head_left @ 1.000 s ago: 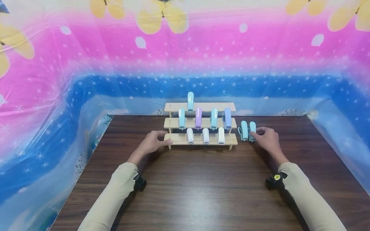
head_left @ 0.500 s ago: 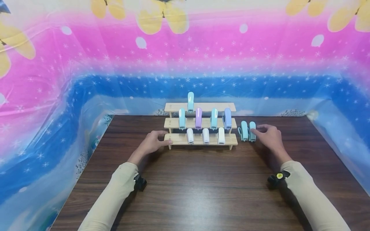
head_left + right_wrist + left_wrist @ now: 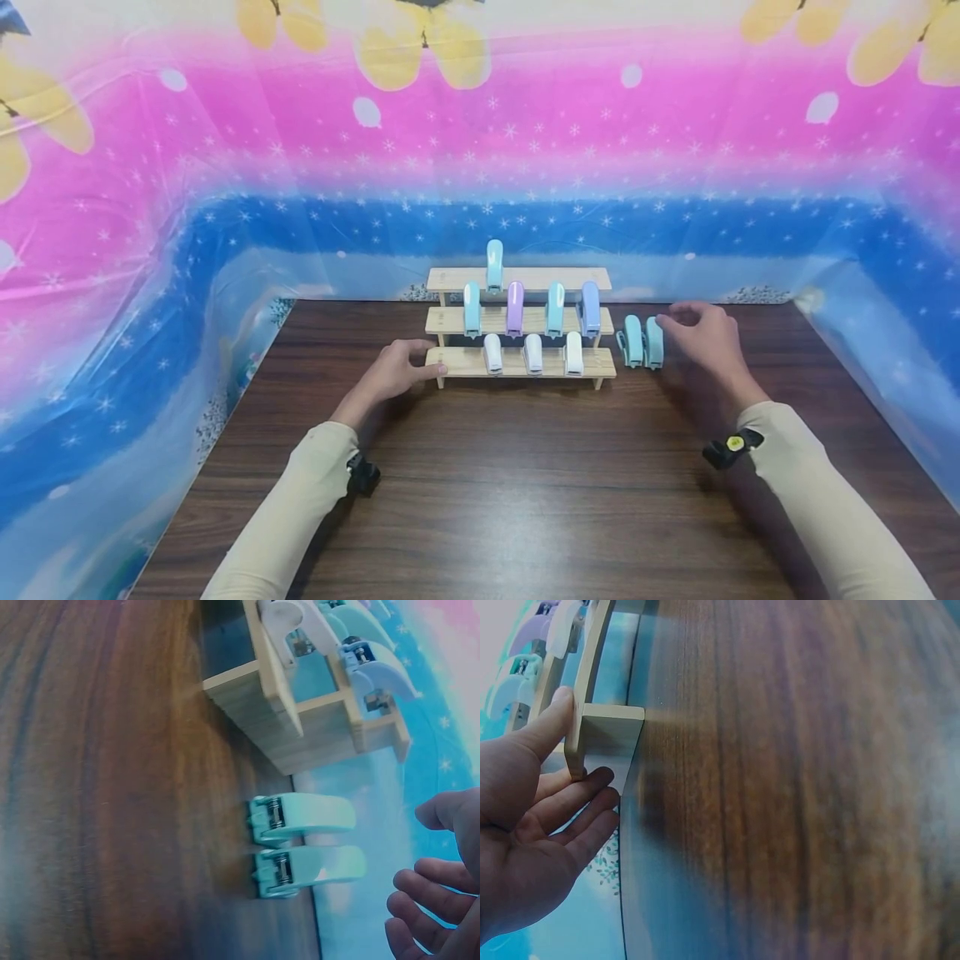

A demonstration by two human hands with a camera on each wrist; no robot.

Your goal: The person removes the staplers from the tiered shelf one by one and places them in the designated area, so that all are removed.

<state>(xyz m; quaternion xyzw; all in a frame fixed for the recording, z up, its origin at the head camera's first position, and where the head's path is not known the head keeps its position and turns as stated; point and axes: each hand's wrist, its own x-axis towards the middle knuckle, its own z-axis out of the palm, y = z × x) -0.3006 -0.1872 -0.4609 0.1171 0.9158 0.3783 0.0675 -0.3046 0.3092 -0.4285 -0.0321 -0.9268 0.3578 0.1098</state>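
Observation:
My left hand [image 3: 393, 368] grips the left end of a three-tier wooden rack [image 3: 517, 362], thumb on top of the lowest board. Its fingers [image 3: 585, 791] lie at the board's end and underside. Small stapler-like tools with curved handles stand on the rack: one aqua tool [image 3: 494, 265] on top, aqua, purple and blue ones in the middle, and three white ones below. Two teal stapler-like tools stand side by side on the table right of the rack, the left [image 3: 633, 342] and the right [image 3: 653, 343]. My right hand [image 3: 705, 337] holds nothing, just right of that pair, fingers apart.
The brown wood-grain table [image 3: 495, 483] spreads in front of the rack. A pink and blue patterned cloth [image 3: 480, 167] hangs behind it and at both sides. Each forearm wears a black wrist camera.
My right hand has let go of the right teal tool and drawn back up and to the right. The left hand has stayed on the rack, and both teal tools remain standing.

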